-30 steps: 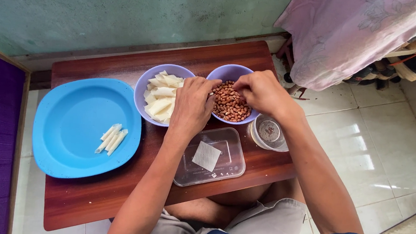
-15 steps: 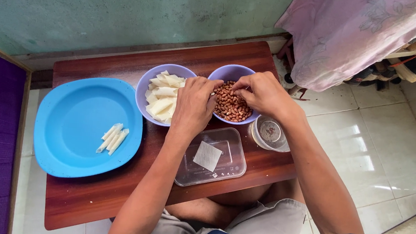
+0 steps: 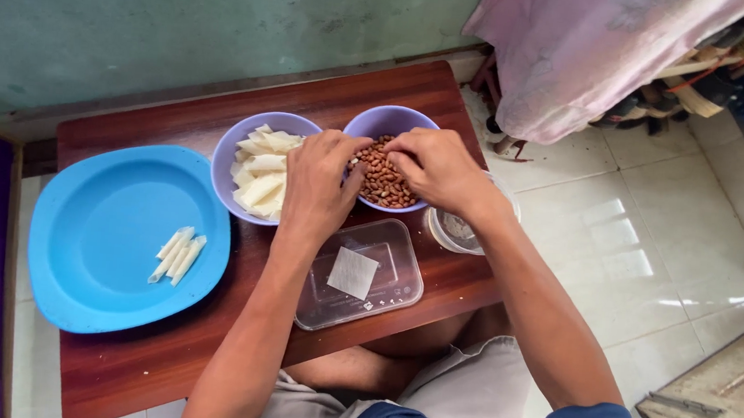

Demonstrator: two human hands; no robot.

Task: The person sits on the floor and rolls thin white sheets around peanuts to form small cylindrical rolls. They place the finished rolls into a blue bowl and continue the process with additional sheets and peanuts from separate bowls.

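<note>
My left hand (image 3: 319,185) and my right hand (image 3: 435,170) meet over a purple bowl (image 3: 397,119) full of brown peanuts (image 3: 385,183). The right fingertips are pinched together down among the peanuts. Curled fingers of the left hand rest at that bowl's left rim; whatever they may hold is hidden. Just left stands a second purple bowl (image 3: 228,149) with white pastry squares (image 3: 261,183). Below the hands lies a clear plastic box (image 3: 390,263) with one white square (image 3: 353,273) on it.
A big blue plate (image 3: 94,249) with a few rolled white sticks (image 3: 177,256) fills the left of the low wooden table (image 3: 157,360). A clear round tub (image 3: 458,233) sits under my right wrist. White floor tiles lie to the right, pink cloth hangs beyond.
Both hands stay over the peanut bowl; only the fingers shift slightly.
</note>
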